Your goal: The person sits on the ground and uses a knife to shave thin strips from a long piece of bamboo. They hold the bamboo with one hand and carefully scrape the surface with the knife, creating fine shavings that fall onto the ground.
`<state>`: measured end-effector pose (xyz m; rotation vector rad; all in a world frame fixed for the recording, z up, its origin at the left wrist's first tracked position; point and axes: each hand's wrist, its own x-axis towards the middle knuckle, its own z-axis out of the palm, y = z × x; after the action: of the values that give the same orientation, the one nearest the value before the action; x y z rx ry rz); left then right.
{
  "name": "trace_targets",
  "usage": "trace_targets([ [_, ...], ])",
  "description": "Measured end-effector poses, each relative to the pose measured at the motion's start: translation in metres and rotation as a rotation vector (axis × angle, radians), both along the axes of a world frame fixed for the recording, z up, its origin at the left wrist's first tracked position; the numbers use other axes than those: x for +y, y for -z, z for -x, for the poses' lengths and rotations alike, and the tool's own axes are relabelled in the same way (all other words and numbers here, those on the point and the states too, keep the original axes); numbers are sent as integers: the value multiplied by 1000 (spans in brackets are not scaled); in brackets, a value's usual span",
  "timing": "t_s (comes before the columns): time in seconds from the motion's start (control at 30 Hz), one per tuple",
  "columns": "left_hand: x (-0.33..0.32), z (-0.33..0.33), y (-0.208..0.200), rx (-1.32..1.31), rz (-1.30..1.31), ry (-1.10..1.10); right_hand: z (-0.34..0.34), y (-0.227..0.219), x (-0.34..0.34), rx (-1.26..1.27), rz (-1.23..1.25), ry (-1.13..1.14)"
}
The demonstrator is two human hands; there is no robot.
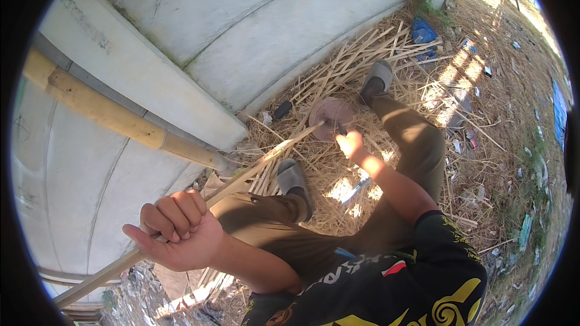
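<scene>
My left hand [176,229] is closed around a long split bamboo strip [261,164], which slants from the lower left up to the middle. The strip's far end rests at a round reddish-brown block [323,108] on the ground between my feet. My right hand [350,143] is closed, fingers wrapped round a dark tool [342,128] that looks like a knife; its handle is hidden in the fist. The tool's dark end lies over the block, beside the strip's tip.
Many cut bamboo strips [344,63] lie beyond the block, along a pale concrete wall [290,24]. A thick bamboo pole [121,111] leans at the left. Shavings [326,175] cover the ground. A blue plastic bag [424,33] and a small black object [282,109] lie nearby.
</scene>
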<state>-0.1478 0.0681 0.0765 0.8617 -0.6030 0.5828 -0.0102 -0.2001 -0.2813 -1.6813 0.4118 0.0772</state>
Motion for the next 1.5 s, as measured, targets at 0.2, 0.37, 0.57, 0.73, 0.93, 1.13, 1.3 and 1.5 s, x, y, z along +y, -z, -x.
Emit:
trace_targets([
  [0.2, -46, -63, 53, 186, 1, -103, -4, 33, -4, -166, 258, 146],
  [0.37, -43, -86, 75, 210, -106, -8, 2, 9, 4, -61, -14, 63],
  [0.57, -33, -85, 73, 217, -206, 43, 26, -54, 21, -263, -56, -71],
  [0.73, -49, -91, 77, 291, -180, -64, 49, -48, 41, -389, -16, -160],
  [0.93, -58, -91, 74, 346, -74, -179, 59, -78, 51, -264, -32, -260],
  [1.13, -60, -99, 66, 608, 265, -690, 65, -60, 51, -423, -150, -140],
  [1.3, -56, -104, 66, 684, 292, -755, 51, -46, 53, -141, 147, -361],
  [1.5, -50, -102, 72, 550, 205, -685, 55, -74, 51, -317, -110, -193],
])
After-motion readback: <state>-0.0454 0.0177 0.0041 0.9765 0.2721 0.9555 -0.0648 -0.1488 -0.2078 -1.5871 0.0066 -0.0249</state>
